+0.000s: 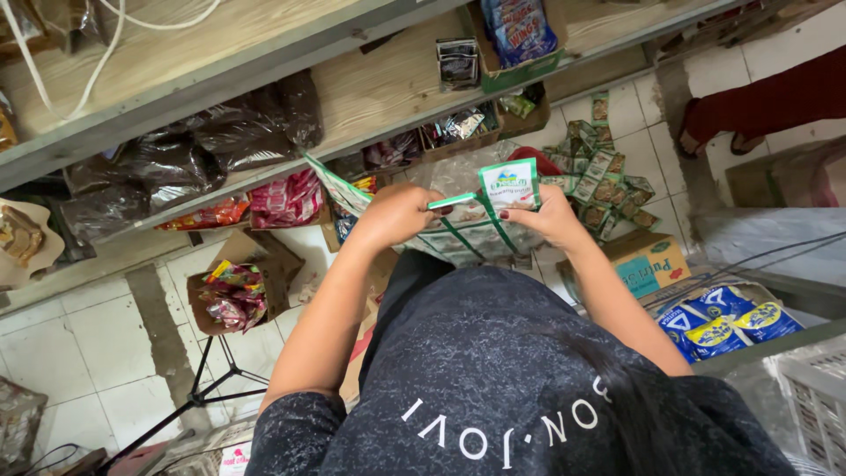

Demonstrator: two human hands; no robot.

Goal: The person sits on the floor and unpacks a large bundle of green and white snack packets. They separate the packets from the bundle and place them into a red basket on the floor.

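My left hand (398, 214) and my right hand (548, 218) are raised in front of me over the shop floor. Both grip a chain of small green and white sachets (508, 184); one sachet stands up between my right fingers and the strip hangs down between the hands. A clear plastic bag (458, 176) with more sachets lies just behind them. My dark printed shirt fills the lower part of the view.
Wooden shelves (379, 84) hold dark plastic bags (238, 132), a cardboard box of blue packets (520, 35) and red snack packs (286, 198). On the tiled floor: an open carton of sweets (233, 291), a green sachet pile (604, 181), a box (648, 264), blue packs (723, 326). Another person's foot (749, 110) at right.
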